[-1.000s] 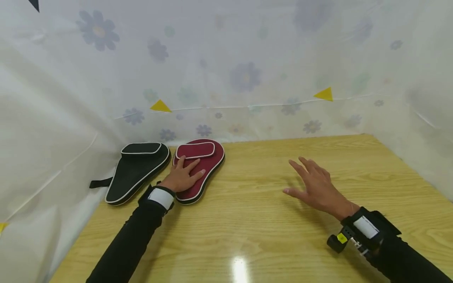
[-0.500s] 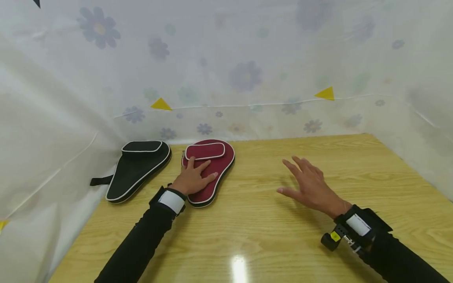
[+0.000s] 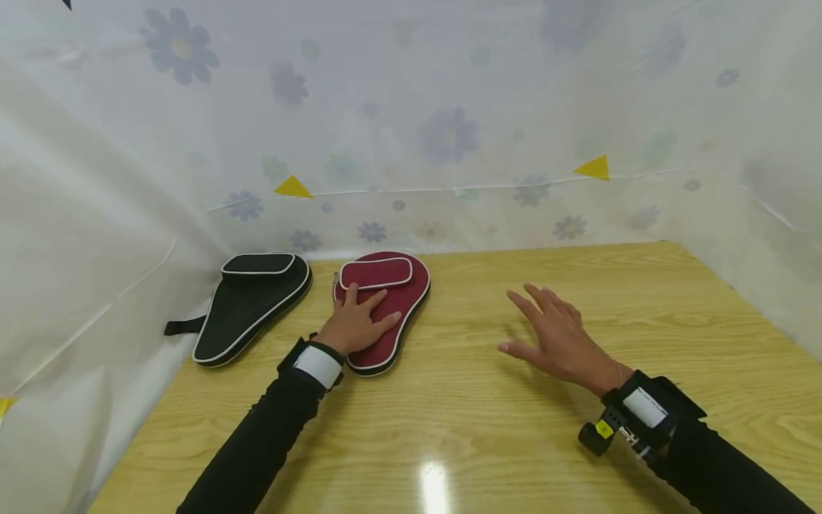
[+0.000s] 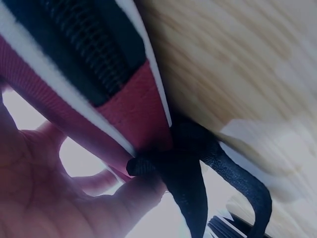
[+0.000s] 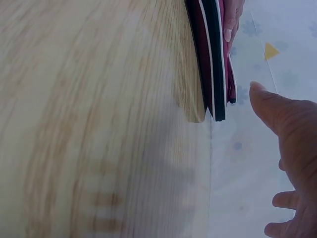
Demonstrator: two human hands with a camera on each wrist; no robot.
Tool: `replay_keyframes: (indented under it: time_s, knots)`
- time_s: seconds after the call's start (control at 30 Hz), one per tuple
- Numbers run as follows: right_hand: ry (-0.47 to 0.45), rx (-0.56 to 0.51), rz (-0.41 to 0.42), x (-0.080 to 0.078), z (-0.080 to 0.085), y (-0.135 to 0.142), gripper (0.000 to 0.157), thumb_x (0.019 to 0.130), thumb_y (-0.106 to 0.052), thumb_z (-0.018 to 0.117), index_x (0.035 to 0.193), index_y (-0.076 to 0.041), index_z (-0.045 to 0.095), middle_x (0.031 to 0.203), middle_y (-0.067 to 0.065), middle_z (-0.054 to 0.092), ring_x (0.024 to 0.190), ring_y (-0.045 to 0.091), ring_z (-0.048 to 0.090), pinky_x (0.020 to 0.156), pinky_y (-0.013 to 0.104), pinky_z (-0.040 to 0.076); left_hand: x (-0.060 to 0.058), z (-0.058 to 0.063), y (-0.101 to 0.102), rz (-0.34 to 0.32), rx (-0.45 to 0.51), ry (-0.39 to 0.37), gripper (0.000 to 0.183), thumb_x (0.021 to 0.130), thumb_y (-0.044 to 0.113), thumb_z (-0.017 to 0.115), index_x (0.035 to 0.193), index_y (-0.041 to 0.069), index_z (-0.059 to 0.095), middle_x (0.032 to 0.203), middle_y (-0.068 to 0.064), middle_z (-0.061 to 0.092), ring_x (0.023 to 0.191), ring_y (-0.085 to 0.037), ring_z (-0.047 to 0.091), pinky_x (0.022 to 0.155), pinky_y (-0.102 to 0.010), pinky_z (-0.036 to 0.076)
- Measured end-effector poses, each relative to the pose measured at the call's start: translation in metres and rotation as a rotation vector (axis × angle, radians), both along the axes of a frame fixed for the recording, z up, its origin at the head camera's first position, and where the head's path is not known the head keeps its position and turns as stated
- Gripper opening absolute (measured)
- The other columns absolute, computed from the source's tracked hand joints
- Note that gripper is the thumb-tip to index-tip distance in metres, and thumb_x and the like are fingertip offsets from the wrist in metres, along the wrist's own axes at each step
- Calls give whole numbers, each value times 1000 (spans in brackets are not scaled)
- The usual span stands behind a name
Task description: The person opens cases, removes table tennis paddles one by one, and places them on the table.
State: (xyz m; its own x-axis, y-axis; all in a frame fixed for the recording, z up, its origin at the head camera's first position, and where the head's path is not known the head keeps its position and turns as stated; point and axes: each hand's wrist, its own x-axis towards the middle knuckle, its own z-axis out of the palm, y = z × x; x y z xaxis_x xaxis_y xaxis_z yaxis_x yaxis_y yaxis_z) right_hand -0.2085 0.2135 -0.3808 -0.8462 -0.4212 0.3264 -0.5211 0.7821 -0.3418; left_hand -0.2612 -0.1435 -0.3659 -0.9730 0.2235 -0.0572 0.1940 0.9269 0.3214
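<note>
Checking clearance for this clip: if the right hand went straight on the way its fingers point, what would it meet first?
Probably the floral sheet behind the table; the right hand points forward and left, its line seemingly passing right of the red case. Depth is unclear, though.

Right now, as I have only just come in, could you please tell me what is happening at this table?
A person's left grip rests with spread fingers on the red case, which lies flat on the table. The right grip is held above the table, fingers apart, holding nothing. The black case lies left of the red one, apart from it and touched by neither grip.
</note>
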Motion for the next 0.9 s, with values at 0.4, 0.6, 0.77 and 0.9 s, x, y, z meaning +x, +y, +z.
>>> replay_keyframes:
  time_s: [0.4,0.6,0.77,0.9]
  knots:
    - [-1,1,22,-2,-4,-13,82,91,-41,74,154,-4,38,157,31,28,143,57,22,106,73,17,4,0,18,18,11,13,67,102,56,49,157,21,38,163,-31,12,139,-65,23,110,-66,31]
    - [-23,1,32,-4,-5,-20,83,90,-43,74,155,-6,37,158,30,27,144,56,21,107,73,17,-1,-5,31,7,3,23,67,101,57,48,157,21,39,163,-29,14,141,-62,23,112,-65,29]
    - [-16,14,37,-5,-6,-25,83,90,-43,75,155,-7,38,157,30,29,143,57,24,106,74,19,-3,-5,42,-1,4,34,67,101,57,48,157,21,40,163,-29,15,142,-60,23,114,-64,26]
    - [-10,22,41,-5,-7,-27,83,89,-44,75,155,-8,38,156,30,30,142,57,25,105,74,20,-4,-5,51,0,13,32,67,101,58,48,157,22,39,163,-29,14,141,-61,23,115,-64,26]
